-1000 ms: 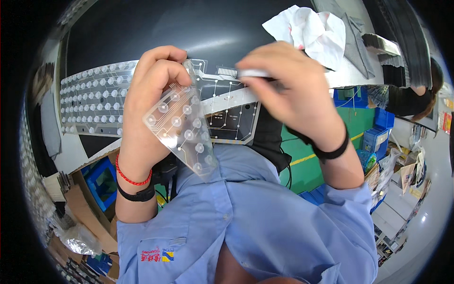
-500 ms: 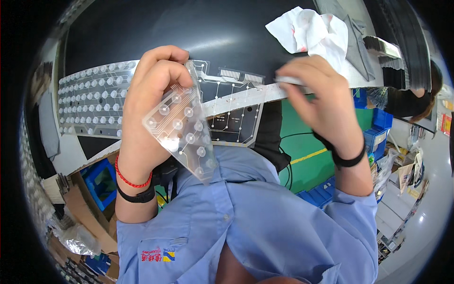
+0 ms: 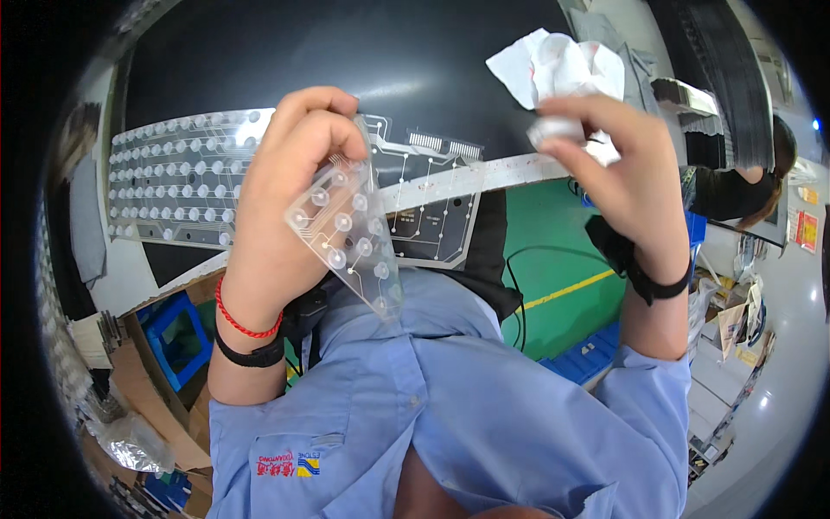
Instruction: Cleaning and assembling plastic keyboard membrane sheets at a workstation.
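My left hand (image 3: pixel 281 208) pinches a clear keyboard membrane sheet (image 3: pixel 186 180) with white domes and printed silver traces. Part of the sheet is folded up as a tilted flap (image 3: pixel 346 229) in front of my fingers, while the rest lies along the table edge and overhangs it. Held between thumb and fingers of my right hand (image 3: pixel 627 164) is a small white piece (image 3: pixel 555 131), blurred, its kind unclear. Just beyond that hand lies a crumpled white cloth (image 3: pixel 558 73) with faint red marks.
The black tabletop (image 3: pixel 346 60) ends in a worn white edge (image 3: pixel 493 171). Grey cloth (image 3: pixel 598 33) and a stack of dark sheets (image 3: pixel 713 104) sit at the right, near another person (image 3: pixel 748 192). Below are a black cable (image 3: pixel 553 250) and a blue bin (image 3: pixel 581 356).
My right hand has moved right with the white piece, away from the membrane and nearer the crumpled cloth. My left hand and the folded flap have shifted slightly right.
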Tool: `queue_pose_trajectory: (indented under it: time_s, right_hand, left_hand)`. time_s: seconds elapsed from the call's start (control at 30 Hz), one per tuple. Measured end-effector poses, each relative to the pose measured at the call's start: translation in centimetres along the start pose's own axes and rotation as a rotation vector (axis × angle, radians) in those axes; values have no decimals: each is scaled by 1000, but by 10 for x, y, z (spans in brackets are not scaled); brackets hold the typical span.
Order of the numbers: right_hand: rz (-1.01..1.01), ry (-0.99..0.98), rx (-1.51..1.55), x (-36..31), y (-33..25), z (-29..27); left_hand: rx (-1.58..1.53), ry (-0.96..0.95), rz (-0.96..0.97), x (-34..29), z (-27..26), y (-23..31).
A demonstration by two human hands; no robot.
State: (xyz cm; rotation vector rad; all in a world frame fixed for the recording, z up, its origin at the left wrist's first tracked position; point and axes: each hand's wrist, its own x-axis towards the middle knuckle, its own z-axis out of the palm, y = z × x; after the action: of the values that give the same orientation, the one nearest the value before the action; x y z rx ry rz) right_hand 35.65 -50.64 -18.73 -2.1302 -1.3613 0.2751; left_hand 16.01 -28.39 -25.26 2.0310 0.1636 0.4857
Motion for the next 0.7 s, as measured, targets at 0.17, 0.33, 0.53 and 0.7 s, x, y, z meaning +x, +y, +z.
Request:
queue_pose_trajectory:
  time_s: [0.17, 0.33, 0.53, 0.7]
  right_hand:
    - [-10, -70, 39, 98, 20, 7]
    - [-159, 31, -307, 128, 62, 3]
    - [-75, 225, -673, 44, 26, 0]
    - [41, 160, -295, 16, 19, 13]
  left_hand:
    - [1, 11, -2, 0, -3, 2]
    - [-29, 8, -41, 0, -3, 3]
    - [-1, 30, -23, -3, -4, 3]
    - [-13, -29, -37, 0, -5, 2]
